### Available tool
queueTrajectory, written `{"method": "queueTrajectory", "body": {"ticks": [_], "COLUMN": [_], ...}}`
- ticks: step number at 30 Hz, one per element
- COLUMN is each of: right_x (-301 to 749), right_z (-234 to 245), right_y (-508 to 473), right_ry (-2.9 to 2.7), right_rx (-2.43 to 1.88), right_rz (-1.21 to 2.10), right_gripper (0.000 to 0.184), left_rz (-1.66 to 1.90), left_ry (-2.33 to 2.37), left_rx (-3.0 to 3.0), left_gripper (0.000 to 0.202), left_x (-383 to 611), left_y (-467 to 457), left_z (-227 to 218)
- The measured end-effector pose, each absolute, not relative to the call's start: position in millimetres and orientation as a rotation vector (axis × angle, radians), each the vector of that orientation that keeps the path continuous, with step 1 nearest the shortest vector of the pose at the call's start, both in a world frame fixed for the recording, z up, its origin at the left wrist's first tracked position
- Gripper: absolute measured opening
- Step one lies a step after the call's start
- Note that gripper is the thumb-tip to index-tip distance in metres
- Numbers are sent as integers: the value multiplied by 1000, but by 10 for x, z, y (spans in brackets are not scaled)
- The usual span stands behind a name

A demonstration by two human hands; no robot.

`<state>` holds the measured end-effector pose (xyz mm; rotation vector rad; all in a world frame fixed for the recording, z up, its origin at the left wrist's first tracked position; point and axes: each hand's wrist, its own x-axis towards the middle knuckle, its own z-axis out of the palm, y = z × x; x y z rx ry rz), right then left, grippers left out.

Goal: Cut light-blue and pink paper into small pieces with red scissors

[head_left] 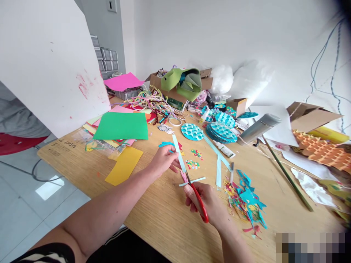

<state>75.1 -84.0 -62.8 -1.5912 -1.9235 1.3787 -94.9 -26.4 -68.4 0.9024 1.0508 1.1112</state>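
My left hand (pixel 166 159) pinches a pale blue paper strip (pixel 176 144) upright over the table. Red-handled scissors (pixel 201 206) are gripped in my right hand (pixel 201 195), their dark blades meeting the lower end of the strip. Just under the blades, a thin pale blue sliver (pixel 196 180) and some pink paper bits (pixel 184 176) lie on the wood. More pale blue strips (pixel 218 170) rest to the right. Beyond my left hand are small piles of coloured confetti (pixel 192 164) and a blue paper scrap (pixel 166 144).
A green sheet (pixel 122 126) tops a paper stack at left, beside a yellow sheet (pixel 124 166). Patterned blue discs (pixel 221 131), a grey bottle (pixel 260 128) and a green stick (pixel 287 175) lie at right. Blue scraps (pixel 251 199) are heaped beside my right hand.
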Motion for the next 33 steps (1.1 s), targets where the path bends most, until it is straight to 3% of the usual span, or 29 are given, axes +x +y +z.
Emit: {"method": "queueTrajectory", "body": {"ticks": [23,33], "right_x": [709,690], "right_z": [-677,-643], "right_y": [-847,-847], "right_ry": [-1861,-1881], "right_rx": [-1622,-1636], "right_rz": [1364,1319], "right_gripper": [48,49], "left_rz": [1108,1107], "left_ry": [1004,999], "left_rx": [897,883], "left_gripper": [20,14], "left_x": [-921,-911], "left_y": [-297,-303], "left_z": [-689,-677]}}
